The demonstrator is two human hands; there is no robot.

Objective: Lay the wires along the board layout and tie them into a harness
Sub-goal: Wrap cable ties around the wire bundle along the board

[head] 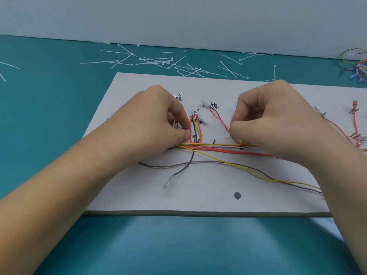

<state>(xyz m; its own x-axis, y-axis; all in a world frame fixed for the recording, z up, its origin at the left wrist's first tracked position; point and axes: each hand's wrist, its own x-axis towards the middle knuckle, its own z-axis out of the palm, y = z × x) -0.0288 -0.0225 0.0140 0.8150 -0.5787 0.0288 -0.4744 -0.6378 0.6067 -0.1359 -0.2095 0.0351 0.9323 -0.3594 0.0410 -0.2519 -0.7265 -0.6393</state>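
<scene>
On a teal table (49,116), a person's two hands work over a white board (198,195) where red, yellow and brown wires (218,149) run bundled across the middle. The left hand (156,120), fingers curled, pinches a red loop of the wires rising toward the far edge. The right hand (274,120), likewise curled, pinches a red-and-brown branch just above the bundle. Loose yellow and brown strands trail to the near right. White cable ties (158,61) lie scattered behind the board, with spare wire (359,68) heaped far right.
</scene>
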